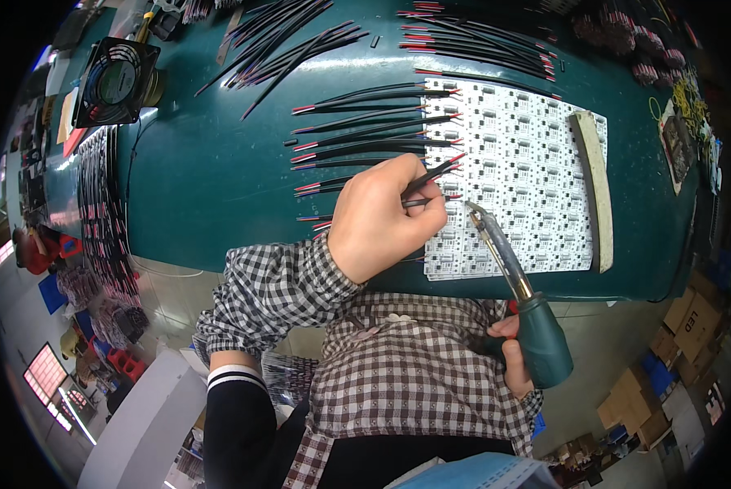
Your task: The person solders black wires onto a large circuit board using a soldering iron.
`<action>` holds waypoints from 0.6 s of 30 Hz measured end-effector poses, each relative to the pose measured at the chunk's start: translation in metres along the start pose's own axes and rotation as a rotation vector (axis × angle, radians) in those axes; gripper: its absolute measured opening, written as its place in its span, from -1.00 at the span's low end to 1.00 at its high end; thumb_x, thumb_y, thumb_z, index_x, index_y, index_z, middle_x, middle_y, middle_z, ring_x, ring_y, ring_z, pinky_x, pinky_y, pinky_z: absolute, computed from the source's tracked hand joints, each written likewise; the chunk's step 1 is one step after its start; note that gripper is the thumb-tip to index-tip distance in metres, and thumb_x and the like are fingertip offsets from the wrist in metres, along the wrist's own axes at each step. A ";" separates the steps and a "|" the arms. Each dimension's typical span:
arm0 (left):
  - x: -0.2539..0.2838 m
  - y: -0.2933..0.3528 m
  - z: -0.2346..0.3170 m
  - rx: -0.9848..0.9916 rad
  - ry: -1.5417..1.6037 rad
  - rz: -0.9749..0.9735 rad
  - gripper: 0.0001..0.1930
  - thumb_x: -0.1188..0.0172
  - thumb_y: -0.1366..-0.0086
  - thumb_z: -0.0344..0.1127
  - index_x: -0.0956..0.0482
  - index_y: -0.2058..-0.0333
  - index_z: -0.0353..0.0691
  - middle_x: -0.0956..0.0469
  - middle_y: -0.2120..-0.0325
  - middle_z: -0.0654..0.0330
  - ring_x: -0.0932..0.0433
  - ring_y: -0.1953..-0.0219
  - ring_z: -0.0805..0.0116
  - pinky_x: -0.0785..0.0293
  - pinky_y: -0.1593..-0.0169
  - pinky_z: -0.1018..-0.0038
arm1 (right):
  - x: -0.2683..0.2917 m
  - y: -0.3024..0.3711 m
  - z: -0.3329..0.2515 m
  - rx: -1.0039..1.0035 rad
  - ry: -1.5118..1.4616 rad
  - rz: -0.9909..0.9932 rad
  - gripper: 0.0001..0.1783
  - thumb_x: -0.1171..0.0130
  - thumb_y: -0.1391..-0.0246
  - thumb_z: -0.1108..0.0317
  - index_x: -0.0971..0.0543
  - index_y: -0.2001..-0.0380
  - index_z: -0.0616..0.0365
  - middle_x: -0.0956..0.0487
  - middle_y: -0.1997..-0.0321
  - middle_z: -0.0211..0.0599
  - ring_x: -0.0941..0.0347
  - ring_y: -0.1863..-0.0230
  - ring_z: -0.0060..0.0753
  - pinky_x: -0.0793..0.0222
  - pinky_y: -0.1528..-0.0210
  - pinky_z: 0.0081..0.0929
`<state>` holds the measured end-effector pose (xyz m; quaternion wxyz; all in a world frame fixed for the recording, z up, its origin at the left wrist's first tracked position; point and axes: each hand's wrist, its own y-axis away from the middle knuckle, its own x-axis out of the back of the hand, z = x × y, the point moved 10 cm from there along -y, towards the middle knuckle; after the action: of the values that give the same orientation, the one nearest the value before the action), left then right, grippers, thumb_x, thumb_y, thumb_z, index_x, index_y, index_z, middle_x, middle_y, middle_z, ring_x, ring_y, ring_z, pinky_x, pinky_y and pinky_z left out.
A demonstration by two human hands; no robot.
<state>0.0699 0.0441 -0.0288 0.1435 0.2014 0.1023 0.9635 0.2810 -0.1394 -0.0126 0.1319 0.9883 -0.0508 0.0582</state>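
My left hand point(382, 213) is closed, pinching a black cable point(435, 173) with a red bare-ended tip over the left part of a white circuit board panel point(516, 179). A second dark wire end with a red tip shows by the fingertips. My right hand point(514, 363) wraps around the green handle of a soldering iron point(542, 342), partly hidden behind it. The iron's tip points at the panel, a little right of the left fingertips and near the red wire end; contact cannot be made out. Several black cables point(357, 151) lie in a row, their right ends on the panel's left edge.
A pale bar point(594, 191) lies across the panel's right side. Loose black cables point(300, 49) and another bundle point(479, 41) sit at the back of the green table point(211, 179). A black fan point(119, 81) stands at left, wired boards point(105, 220) below it. Cardboard boxes point(691, 322) are at right.
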 end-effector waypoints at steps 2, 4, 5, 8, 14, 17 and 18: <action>0.001 0.000 0.003 -0.007 -0.029 -0.007 -0.84 -0.29 -0.09 -0.46 -0.48 0.44 -0.40 -0.46 0.54 0.31 -0.38 0.46 0.72 -0.43 0.43 0.70 | 0.000 0.000 -0.001 -0.025 -0.005 0.009 -0.69 -0.36 -0.03 0.38 -0.56 0.20 0.31 -0.60 0.31 -0.19 -0.61 0.26 -0.34 -0.55 0.13 -0.41; 0.001 0.000 0.002 -0.001 -0.023 -0.009 -0.84 -0.29 -0.09 -0.46 -0.48 0.43 -0.40 -0.46 0.53 0.31 -0.39 0.46 0.72 -0.43 0.42 0.70 | 0.001 0.000 -0.001 -0.025 0.008 0.001 -0.70 -0.36 -0.03 0.38 -0.56 0.20 0.31 -0.60 0.31 -0.19 -0.61 0.26 -0.34 -0.55 0.13 -0.41; 0.001 0.000 0.001 0.003 -0.016 -0.011 -0.84 -0.29 -0.09 -0.46 -0.48 0.43 -0.40 -0.47 0.53 0.31 -0.39 0.46 0.72 -0.43 0.42 0.70 | 0.000 -0.001 0.000 -0.025 0.022 -0.007 -0.70 -0.37 -0.03 0.38 -0.56 0.21 0.30 -0.61 0.31 -0.20 -0.61 0.26 -0.34 -0.54 0.12 -0.41; -0.001 0.000 -0.002 0.016 -0.012 -0.020 -0.83 -0.29 -0.08 -0.46 -0.48 0.42 -0.40 -0.47 0.53 0.30 -0.38 0.45 0.72 -0.43 0.41 0.70 | 0.000 -0.001 0.001 -0.033 0.016 -0.012 -0.69 -0.36 -0.01 0.41 -0.56 0.19 0.29 -0.61 0.31 -0.20 -0.61 0.26 -0.34 -0.53 0.11 -0.41; 0.002 -0.002 0.004 -0.054 -0.031 0.034 -0.84 -0.25 -0.01 -0.42 -0.46 0.49 -0.36 -0.52 0.59 0.08 -0.54 0.59 0.23 -0.45 0.47 0.39 | 0.001 0.000 0.003 -0.038 0.039 -0.006 -0.70 -0.34 0.01 0.47 -0.55 0.18 0.29 -0.62 0.31 -0.21 -0.60 0.26 -0.35 -0.52 0.10 -0.42; 0.001 -0.002 0.002 -0.058 -0.024 0.038 -0.84 -0.25 -0.01 -0.42 -0.46 0.50 -0.36 -0.52 0.59 0.08 -0.53 0.59 0.22 -0.44 0.47 0.39 | -0.001 -0.004 -0.001 -0.036 0.044 -0.015 -0.69 -0.34 0.02 0.48 -0.55 0.17 0.29 -0.62 0.31 -0.21 -0.60 0.26 -0.35 -0.52 0.10 -0.42; 0.001 -0.002 0.002 -0.057 -0.024 0.038 -0.84 -0.25 -0.01 -0.42 -0.46 0.50 -0.36 -0.52 0.59 0.08 -0.53 0.59 0.22 -0.44 0.47 0.39 | -0.001 -0.003 -0.001 -0.037 0.044 -0.015 -0.69 -0.34 0.02 0.48 -0.55 0.17 0.29 -0.62 0.31 -0.21 -0.60 0.26 -0.35 -0.52 0.10 -0.42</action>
<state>0.0704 0.0467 -0.0270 0.1320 0.2108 0.0690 0.9661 0.2804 -0.1358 -0.0128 0.1515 0.9845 -0.0415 0.0779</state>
